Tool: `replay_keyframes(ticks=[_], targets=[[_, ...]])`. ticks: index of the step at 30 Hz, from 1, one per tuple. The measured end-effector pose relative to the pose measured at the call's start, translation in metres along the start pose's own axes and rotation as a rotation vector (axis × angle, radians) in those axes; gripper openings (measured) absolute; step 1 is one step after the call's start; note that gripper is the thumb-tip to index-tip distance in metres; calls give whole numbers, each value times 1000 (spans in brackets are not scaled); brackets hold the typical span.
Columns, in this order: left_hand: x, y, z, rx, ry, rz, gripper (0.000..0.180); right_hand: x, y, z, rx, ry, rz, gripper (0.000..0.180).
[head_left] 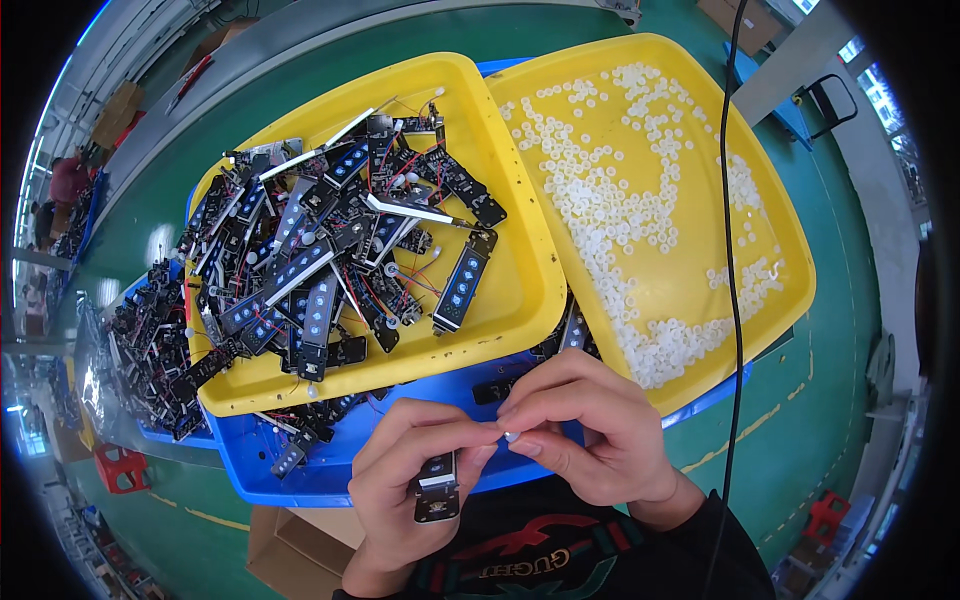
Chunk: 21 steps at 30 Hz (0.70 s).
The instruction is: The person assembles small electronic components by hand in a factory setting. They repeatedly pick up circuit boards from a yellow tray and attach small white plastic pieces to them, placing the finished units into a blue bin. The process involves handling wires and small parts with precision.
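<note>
My left hand (395,485) is closed around a black circuit board (437,503), whose lower end shows below the fingers. Between my right hand's (605,430) thumb and forefinger sits a small whitish piece (511,437), pinched right against the fingertips of the left hand. How the piece meets the board is hidden by the fingers. Just beyond my hands, a yellow tray (545,290) holds a heap of black circuit boards (318,310) with red wires and white strips. To its right, a second yellow tray (690,280) carries many small white rings (600,215).
Both trays rest over a blue bin (245,460) that has more boards in it. Another pile of boards (155,345) lies at the left. A black cable (733,300) hangs down across the right tray. Below the bin is a cardboard box (290,555).
</note>
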<state>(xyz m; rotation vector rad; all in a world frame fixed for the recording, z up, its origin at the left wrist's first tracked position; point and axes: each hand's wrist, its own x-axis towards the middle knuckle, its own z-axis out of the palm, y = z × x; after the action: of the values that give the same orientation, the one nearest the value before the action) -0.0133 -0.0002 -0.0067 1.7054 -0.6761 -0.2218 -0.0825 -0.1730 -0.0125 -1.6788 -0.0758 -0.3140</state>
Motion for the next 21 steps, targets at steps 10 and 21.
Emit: replay_keyframes(ticks=[10, 21], targets=[[-8, -14, 6, -297, 28, 30, 35, 3, 2, 8, -291, 76, -187, 22], [-12, -11, 10, -277, -13, 12, 37, -2, 7, 11, -270, 161, -385, 29]])
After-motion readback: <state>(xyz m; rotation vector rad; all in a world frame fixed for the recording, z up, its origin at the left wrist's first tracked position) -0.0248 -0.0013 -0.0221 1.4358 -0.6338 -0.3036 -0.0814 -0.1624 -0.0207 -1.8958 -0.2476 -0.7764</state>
